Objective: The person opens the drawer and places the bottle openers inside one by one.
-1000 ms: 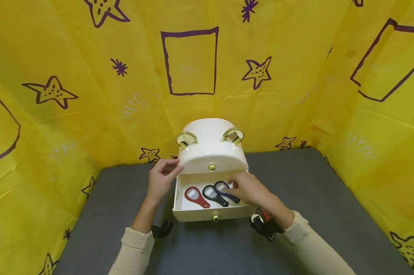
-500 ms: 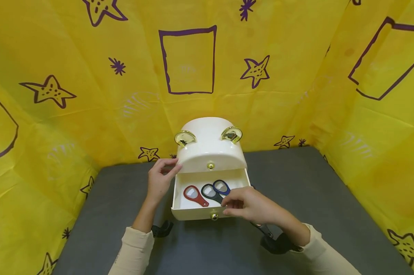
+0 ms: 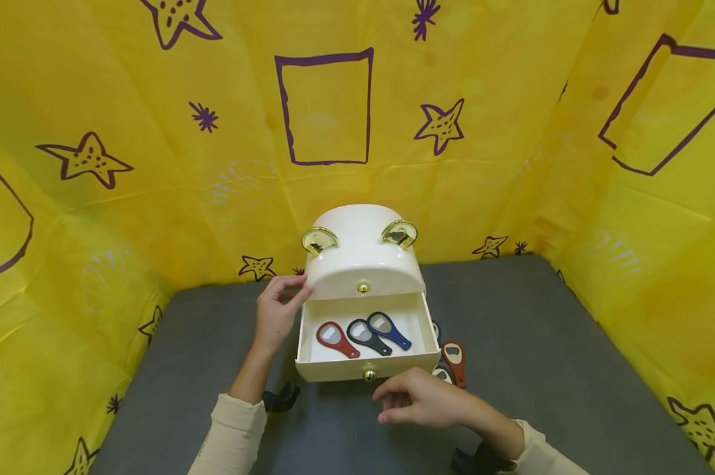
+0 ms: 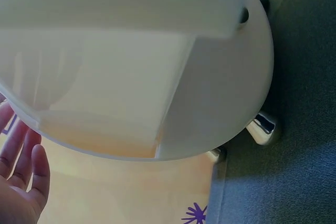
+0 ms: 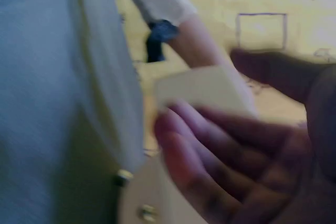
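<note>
A white cabinet [image 3: 363, 247] with gold ears has its lower drawer [image 3: 303, 330] pulled out. In the drawer lie a red bottle opener [image 3: 348, 348], a dark one [image 3: 375, 342] and a blue one [image 3: 398, 335], the blue partly overlapping the dark. My left hand [image 3: 276, 316] touches the cabinet's upper left side with its fingertips; the left wrist view shows those fingers [image 4: 23, 150] at the curved edge. My right hand [image 3: 425, 399] hovers just in front of the drawer's right front corner, fingers loosely bent and holding nothing. The right wrist view of it is blurred.
More bottle openers lie on the grey table [image 3: 529, 330] to the right of the drawer, among them a red one [image 3: 455, 361], partly hidden by drawer and hand. Gold knobs sit on both drawer fronts. A yellow patterned cloth [image 3: 227, 218] encloses the back and sides.
My right hand has come out of the drawer toward me, leaving the blue opener lying there in full view. The openers on the table are now uncovered. My left hand has stayed in place.
</note>
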The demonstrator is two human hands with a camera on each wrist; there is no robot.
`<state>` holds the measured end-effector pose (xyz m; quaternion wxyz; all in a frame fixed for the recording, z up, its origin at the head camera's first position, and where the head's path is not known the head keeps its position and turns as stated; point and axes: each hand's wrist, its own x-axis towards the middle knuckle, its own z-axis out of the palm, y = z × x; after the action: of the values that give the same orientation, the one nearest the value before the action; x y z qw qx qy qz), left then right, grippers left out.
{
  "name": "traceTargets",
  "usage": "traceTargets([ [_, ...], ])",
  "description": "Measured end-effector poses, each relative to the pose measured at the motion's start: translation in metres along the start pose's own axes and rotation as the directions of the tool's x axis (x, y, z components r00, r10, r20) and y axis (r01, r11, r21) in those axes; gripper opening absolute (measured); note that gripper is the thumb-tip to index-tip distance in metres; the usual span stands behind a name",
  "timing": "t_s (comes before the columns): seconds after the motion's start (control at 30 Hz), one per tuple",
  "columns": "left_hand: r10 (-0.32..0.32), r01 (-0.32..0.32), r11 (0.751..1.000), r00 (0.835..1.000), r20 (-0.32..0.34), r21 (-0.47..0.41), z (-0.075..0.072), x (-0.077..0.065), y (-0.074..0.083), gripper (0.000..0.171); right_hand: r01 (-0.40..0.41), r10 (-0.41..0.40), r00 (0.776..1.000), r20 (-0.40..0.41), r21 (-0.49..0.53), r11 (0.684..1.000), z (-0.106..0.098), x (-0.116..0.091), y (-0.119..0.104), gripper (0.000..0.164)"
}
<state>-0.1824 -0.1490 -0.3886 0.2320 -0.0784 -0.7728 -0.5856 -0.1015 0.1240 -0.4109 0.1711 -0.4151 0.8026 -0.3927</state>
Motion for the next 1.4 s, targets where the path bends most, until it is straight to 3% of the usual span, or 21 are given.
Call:
traceTargets([
  [0.1, 0.002, -0.002, 1.0, 1.0, -0.006, 0.001, 0.0, -0.001, 0.0, 0.022, -0.113, 0.129, 0.988, -0.088, 0.168, 0.979, 0.016, 0.002, 0.007, 0.029],
  [0.23, 0.008, -0.008, 1.0, 1.0, -0.02, -0.009, 0.0, -0.001, -0.001, 0.021, -0.186, 0.251, 0.956, -0.151, 0.35, 0.918, 0.033, 0.006, 0.013, 0.033],
  [0.57, 0.019, -0.019, 0.999, 0.999, -0.029, -0.026, 0.0, -0.001, -0.001, 0.02, -0.162, 0.346, 0.909, -0.232, 0.568, 0.807, 0.053, 0.016, 0.013, 0.032],
  [0.77, 0.012, -0.013, 0.999, 0.999, -0.043, -0.03, 0.001, -0.002, 0.001, 0.019, -0.15, 0.359, 0.895, -0.265, 0.579, 0.801, 0.056, 0.019, 0.013, 0.033],
  [1.03, 0.016, -0.017, 1.0, 0.999, -0.052, -0.019, 0.003, -0.003, 0.0, 0.02, -0.15, 0.407, 0.852, -0.33, 0.591, 0.793, 0.055, 0.027, 0.015, 0.032],
  [1.4, 0.002, -0.003, 1.0, 0.999, -0.052, -0.021, 0.005, -0.002, -0.002, 0.022, -0.123, 0.439, 0.802, -0.405, 0.608, 0.784, 0.038, 0.051, 0.035, 0.035],
])
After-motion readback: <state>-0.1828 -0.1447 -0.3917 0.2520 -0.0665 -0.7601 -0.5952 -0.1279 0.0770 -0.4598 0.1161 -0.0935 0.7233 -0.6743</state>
